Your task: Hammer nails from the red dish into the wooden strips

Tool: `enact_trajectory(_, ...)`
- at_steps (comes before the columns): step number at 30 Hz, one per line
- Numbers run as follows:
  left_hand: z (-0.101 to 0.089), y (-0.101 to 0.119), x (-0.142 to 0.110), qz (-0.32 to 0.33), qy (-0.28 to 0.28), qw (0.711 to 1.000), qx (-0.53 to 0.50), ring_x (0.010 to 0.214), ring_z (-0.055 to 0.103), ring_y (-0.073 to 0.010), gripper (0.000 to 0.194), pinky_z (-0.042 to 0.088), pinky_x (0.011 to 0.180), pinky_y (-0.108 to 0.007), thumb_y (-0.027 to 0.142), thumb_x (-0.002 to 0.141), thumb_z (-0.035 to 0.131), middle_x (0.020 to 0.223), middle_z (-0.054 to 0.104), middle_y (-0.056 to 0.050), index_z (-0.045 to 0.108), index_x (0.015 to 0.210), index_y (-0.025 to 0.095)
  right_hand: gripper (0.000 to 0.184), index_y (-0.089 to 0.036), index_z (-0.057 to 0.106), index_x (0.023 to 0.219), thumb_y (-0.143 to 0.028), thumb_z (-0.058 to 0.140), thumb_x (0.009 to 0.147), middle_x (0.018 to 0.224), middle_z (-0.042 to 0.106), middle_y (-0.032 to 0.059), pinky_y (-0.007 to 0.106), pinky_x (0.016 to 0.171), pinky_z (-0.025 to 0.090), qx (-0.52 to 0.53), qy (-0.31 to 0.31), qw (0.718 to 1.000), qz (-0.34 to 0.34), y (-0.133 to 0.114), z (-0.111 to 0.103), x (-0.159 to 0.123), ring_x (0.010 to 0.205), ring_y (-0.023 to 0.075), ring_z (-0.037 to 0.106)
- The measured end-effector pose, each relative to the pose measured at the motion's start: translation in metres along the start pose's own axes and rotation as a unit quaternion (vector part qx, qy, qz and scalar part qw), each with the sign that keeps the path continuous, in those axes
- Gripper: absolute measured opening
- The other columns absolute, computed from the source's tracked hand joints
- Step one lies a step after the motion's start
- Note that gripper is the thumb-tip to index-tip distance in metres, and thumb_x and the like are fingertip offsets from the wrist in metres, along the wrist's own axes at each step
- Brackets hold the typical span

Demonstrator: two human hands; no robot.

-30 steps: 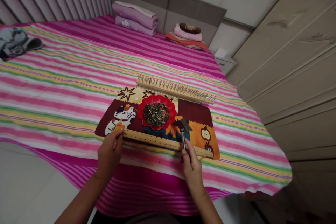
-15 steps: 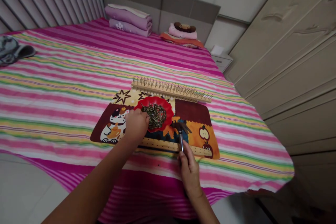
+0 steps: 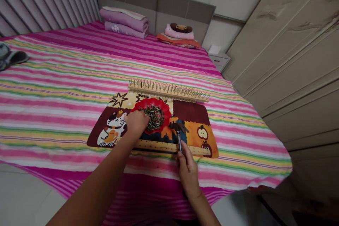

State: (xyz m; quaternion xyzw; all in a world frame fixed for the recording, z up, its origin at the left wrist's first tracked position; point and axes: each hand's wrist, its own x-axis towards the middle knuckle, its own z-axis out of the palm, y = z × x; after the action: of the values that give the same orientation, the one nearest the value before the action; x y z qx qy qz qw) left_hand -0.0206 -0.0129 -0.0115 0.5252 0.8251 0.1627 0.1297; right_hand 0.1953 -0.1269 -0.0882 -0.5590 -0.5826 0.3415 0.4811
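My left hand [image 3: 136, 123] reaches over the left rim of a red scalloped bowl [image 3: 166, 107], its fingers curled against the nails [image 3: 155, 117] heaped inside. Whatever the fingertips pinch is hidden by the hand. A claw hammer [image 3: 179, 135] is gripped by its shiny handle in my right hand [image 3: 188, 166], with the head pointing away from me beside the bowl. Under the hammer lies a pale wooden strip [image 3: 159, 146] with rows of small dark holes. Past the bowl, another wooden strip [image 3: 169, 92] bristles with many upright nails.
A patterned mat [image 3: 193, 113] with a cat and apples lies beneath the bowl on the striped bedspread [image 3: 66, 102]. Folded purple bedding [image 3: 125, 24] and a pink-and-orange pile [image 3: 180, 37] sit by the headboard. Dark grey cloth [image 3: 12, 58] is at far left; a wardrobe [image 3: 291, 53] stands right.
The view has shifted slightly, so everything sits a little further left. My left hand stays at the bowl among the nails, and my right hand still holds the hammer.
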Motion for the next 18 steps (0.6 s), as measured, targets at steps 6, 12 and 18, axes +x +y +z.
enact_trajectory(6,-0.028,-0.026,-0.006,-0.104,-0.034,0.833,-0.542,0.064,0.06,-0.0138,0.014,0.046,0.063,-0.025,0.026,0.054,0.07,0.066,0.066,-0.002,0.063,0.062,0.016,0.045,-0.017,0.06,0.127,-0.037,0.048,0.088,0.109,0.07,0.0084,0.027,0.076,0.052,-0.005,0.009,1.0,0.0,0.002,0.0,0.001,0.09,0.0178,0.065)
enact_trajectory(12,-0.055,-0.056,-0.045,-0.111,-0.007,0.771,-0.627,0.059,0.061,-0.0115,0.03,0.047,0.056,-0.022,0.03,0.048,0.078,0.062,0.065,-0.001,0.063,0.069,0.015,0.047,-0.017,0.057,0.13,-0.037,0.048,0.088,0.088,0.071,0.0047,0.025,0.065,0.051,0.005,-0.002,1.0,0.029,0.003,-0.001,0.0,0.069,0.0144,0.062)
enact_trajectory(18,-0.044,-0.096,-0.08,-0.091,0.113,0.818,-0.557,0.065,0.062,-0.0146,0.029,0.052,0.065,-0.029,0.036,0.052,0.077,0.068,0.067,0.0,0.066,0.071,0.017,0.047,-0.019,0.057,0.13,-0.037,0.048,0.088,0.082,0.069,0.0034,0.027,0.064,0.051,-0.011,0.007,1.0,0.018,0.003,-0.001,-0.001,0.068,0.0149,0.061)
